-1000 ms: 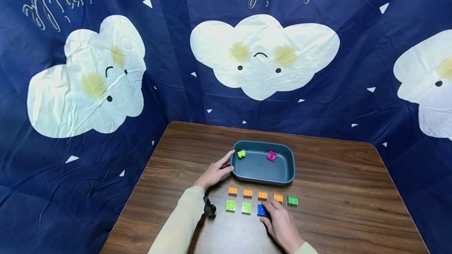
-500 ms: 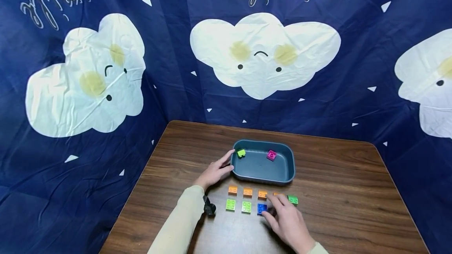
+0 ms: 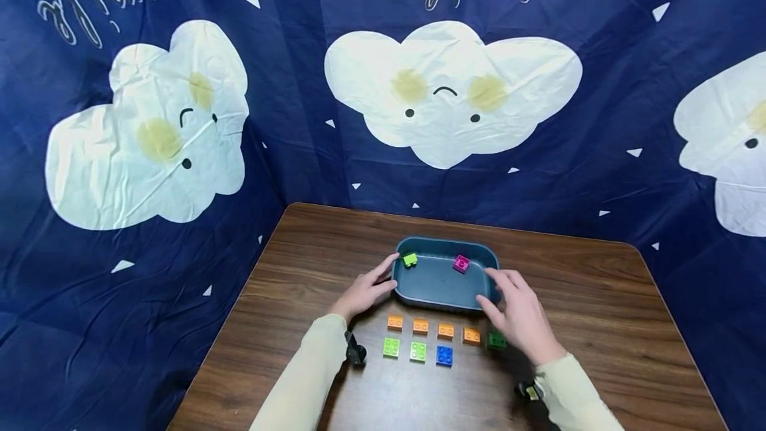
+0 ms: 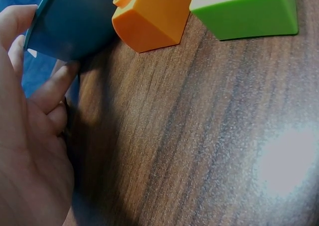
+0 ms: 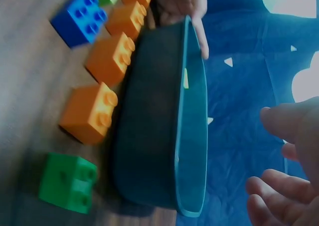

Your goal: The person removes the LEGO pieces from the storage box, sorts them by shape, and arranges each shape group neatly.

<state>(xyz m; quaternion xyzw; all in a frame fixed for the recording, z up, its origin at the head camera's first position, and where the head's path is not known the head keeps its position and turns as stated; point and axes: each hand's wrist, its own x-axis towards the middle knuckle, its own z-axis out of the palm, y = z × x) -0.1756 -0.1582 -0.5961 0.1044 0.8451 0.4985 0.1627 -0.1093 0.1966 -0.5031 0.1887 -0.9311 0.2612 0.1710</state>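
A dark teal plastic bin (image 3: 445,290) stands on the table with a lime brick (image 3: 409,259) and a magenta brick (image 3: 461,263) inside. My left hand (image 3: 362,294) touches the bin's left end, one fingertip at the rim and the thumb against the wall. Over the right end of the bin hovers my right hand (image 3: 522,314), fingers spread, holding nothing; in the right wrist view a gap shows between its fingers and the rim. In front of the bin runs a row of several orange bricks (image 3: 445,331), with a dark green brick (image 5: 69,182) at its right end.
Nearer the front edge, two lime bricks (image 3: 391,348) and a blue brick (image 3: 444,356) form a second row. The brown wooden table (image 3: 598,324) extends to both sides. A navy curtain (image 3: 299,151) with cloud prints hangs behind it.
My right hand has left the blue brick, passed over the right-hand orange brick, and moved up and right to the bin's right end. My left hand has stayed on the bin.
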